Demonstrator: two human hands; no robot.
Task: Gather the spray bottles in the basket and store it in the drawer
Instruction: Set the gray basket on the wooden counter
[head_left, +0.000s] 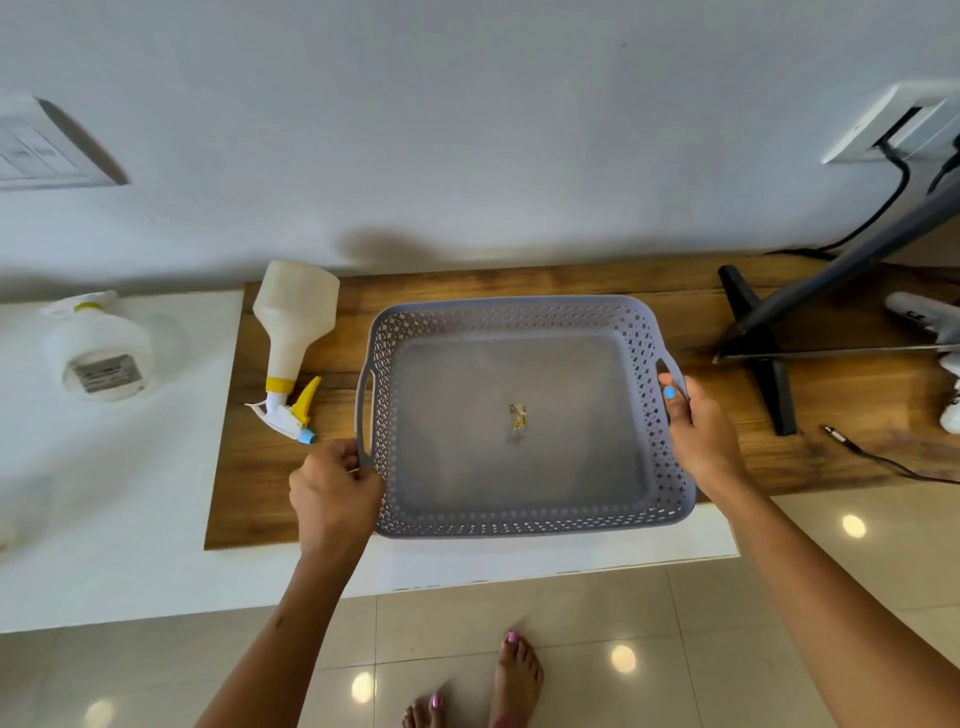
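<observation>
A grey perforated basket (511, 317) sits on the wooden counter (291, 499), with only a small scrap of paper inside. My left hand (335, 493) grips its left handle near the front corner. My right hand (698, 428) holds the right handle, thumb over the rim. Just left of the basket a white spray bottle (293, 322) with a yellow trigger lies on its side on the wood. A second white spray bottle (96, 343) lies on the white surface farther left.
A black monitor stand (756, 348) occupies the counter to the right, with a thin cable (883, 460) trailing by it. A white object (930, 322) sits at the far right edge. Wall sockets (904, 124) and the wall stand behind. Tiled floor and bare feet are below.
</observation>
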